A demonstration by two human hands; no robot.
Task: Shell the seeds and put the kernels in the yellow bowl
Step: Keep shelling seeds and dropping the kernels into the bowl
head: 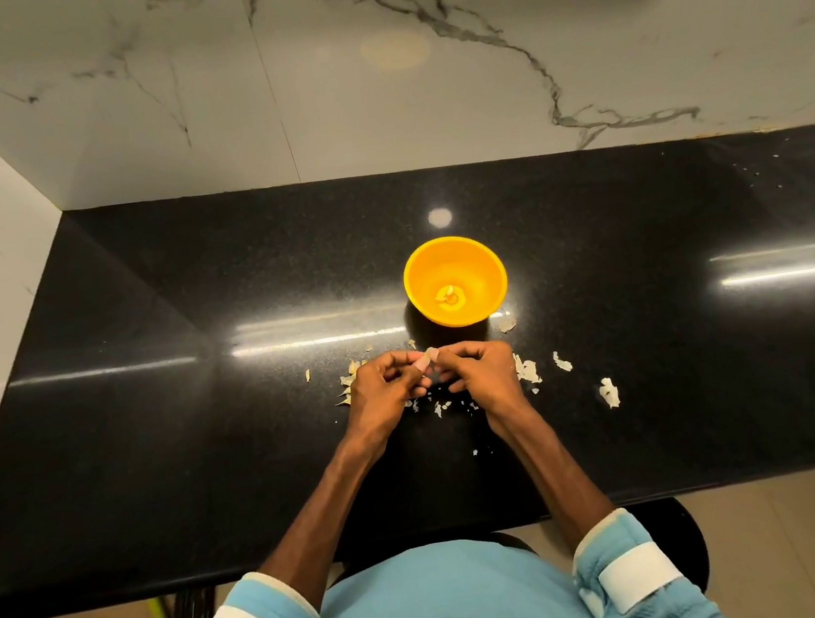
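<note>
The yellow bowl [455, 280] stands upright on the black counter [205, 439], with a couple of pale kernels [448, 295] at its bottom. Just in front of it, my left hand [382, 387] and my right hand [478, 372] meet fingertip to fingertip. Together they pinch a small pale seed [429, 355] between thumbs and forefingers, a little above the counter. Their other fingers are curled in. Most of the seed is hidden by the fingers.
Pale shell scraps [527, 370] lie scattered on the counter around and under both hands, with larger pieces [609, 392] off to the right. A marble wall rises behind the counter and at its left end. The counter's front edge runs near my body.
</note>
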